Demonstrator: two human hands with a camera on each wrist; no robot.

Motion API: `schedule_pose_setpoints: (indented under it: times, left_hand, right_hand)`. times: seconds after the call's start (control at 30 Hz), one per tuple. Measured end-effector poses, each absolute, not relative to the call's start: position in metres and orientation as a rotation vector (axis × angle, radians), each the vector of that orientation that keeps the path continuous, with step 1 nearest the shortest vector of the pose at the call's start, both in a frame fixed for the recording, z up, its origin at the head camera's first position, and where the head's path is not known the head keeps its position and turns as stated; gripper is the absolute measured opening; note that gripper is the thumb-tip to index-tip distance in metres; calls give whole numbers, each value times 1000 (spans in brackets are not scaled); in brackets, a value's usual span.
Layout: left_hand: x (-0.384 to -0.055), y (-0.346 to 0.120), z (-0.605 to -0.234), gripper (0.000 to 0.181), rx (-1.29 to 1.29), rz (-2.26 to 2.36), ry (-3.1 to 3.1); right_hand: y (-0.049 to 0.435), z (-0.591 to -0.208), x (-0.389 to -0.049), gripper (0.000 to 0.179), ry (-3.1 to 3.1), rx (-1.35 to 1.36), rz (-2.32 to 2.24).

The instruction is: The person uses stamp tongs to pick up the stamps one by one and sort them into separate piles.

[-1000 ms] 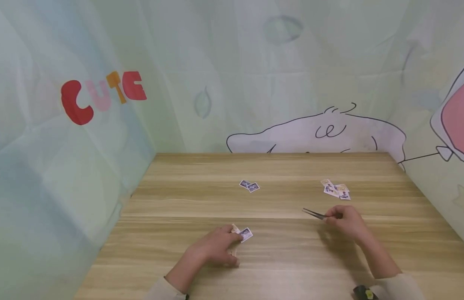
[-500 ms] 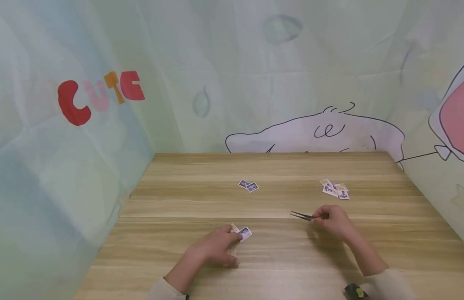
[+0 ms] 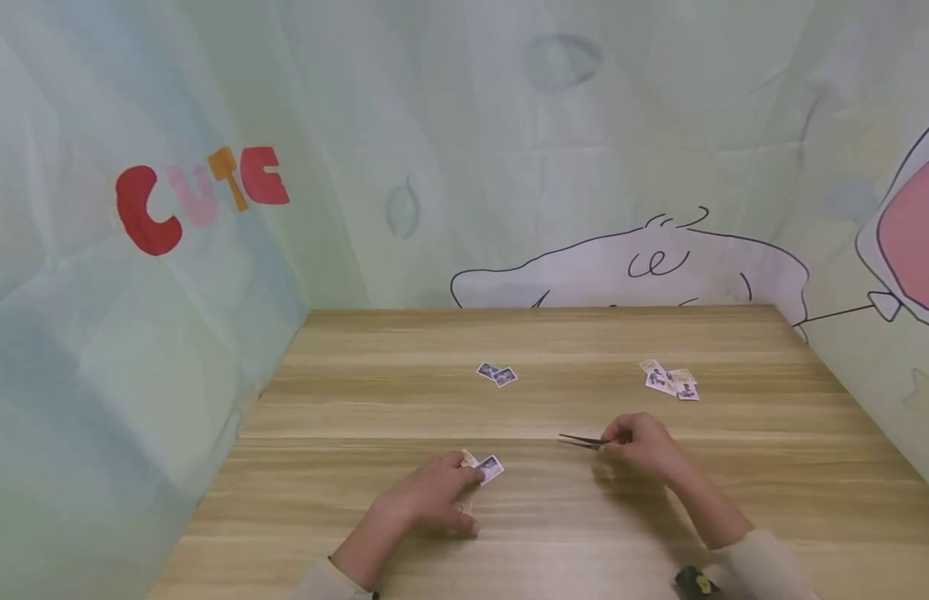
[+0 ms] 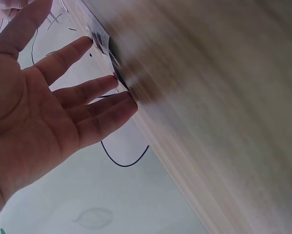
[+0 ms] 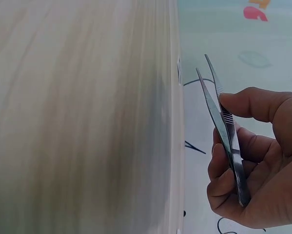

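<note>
My left hand point(image 3: 427, 497) rests on the wooden tabletop with its fingers fairly straight. Its fingertips touch a dark blue-grey stamp point(image 3: 491, 468), which overlaps a yellowish stamp point(image 3: 469, 458). Part of another pale stamp point(image 3: 465, 507) shows between the thumb and fingers; the hand covers the rest. Perforated stamp edges point(image 4: 101, 39) appear by the fingertips in the left wrist view. My right hand point(image 3: 644, 446) pinches metal tweezers point(image 5: 223, 117) above the table, to the right of the stamps. The tweezers' tips point left, stand apart and have nothing between them.
Two dark stamps point(image 3: 497, 374) overlap farther back near the middle of the tabletop point(image 3: 374, 400). Several yellow and blue stamps point(image 3: 671, 381) lie in a cluster at the back right. A printed curtain point(image 3: 359, 167) bounds the table at the back and sides.
My right hand has moved left with the tweezers, toward the stamps by my left hand. The left hand and the stamps have stayed in place.
</note>
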State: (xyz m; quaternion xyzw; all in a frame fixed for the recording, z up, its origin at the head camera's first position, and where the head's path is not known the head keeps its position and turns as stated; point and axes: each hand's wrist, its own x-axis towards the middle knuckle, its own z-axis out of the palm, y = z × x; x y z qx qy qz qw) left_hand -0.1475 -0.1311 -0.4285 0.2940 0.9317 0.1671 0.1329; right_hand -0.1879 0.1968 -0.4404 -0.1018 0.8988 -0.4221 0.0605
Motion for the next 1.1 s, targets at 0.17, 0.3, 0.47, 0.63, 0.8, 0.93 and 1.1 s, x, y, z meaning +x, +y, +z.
schedule_pose_setpoints:
  times: [0.17,0.3,0.47,0.63,0.8,0.93,1.1]
  left_hand:
    - [-146,-131,-430,63,847,482,2706]
    - [-145,-132,-432,64,847,470,2710]
    - [-145,-132,-433,64,852,473,2705]
    - [-144,-132,-433,65,833,475,2698]
    - [-145,-133,-431,65,826,500,2686]
    - [-146,-132,-430,66,811,523,2676]
    - [-148,-132,-430,68,784,551,2660]
  right_hand:
    - [189,-442,-188,7,2708,-360,-1281]
    - [182,-444,-189,7,2690,-379,-1278]
    - [174,-445,-191,7,2645,-395,-1288]
    - [166,-447,-192,7,2623,-476,-1289]
    - [159,-449,-194,7,2615,-522,-1269]
    - [156,-452,-196,7,2608,-553,-1262]
    - [151,-454,-199,8,2597,-618,-1257]
